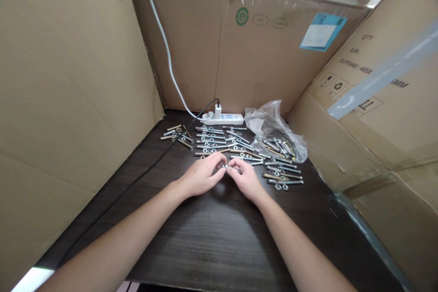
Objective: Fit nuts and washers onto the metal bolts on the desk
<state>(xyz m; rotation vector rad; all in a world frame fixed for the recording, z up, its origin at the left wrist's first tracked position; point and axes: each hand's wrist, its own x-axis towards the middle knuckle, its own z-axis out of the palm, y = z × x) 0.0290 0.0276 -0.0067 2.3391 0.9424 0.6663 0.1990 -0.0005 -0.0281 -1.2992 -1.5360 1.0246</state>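
Head view: you're looking down at a dark table (219, 242) with cardboard boxes around it.
Left hand: your left hand (205, 177) has thumb and finger narrowed on a small metal piece (225, 166), mostly covered, so can't tell which part it is.
Right hand: your right hand (245, 179) pinches the same piece, fingertips nearly meeting the left's, just in front of the bolts.
Bolts: rows of bolts (211, 136) with nuts (285, 187), plus a loose pile (167, 133) off left.
Back: plastic bag (263, 118) beside a power strip (228, 120).
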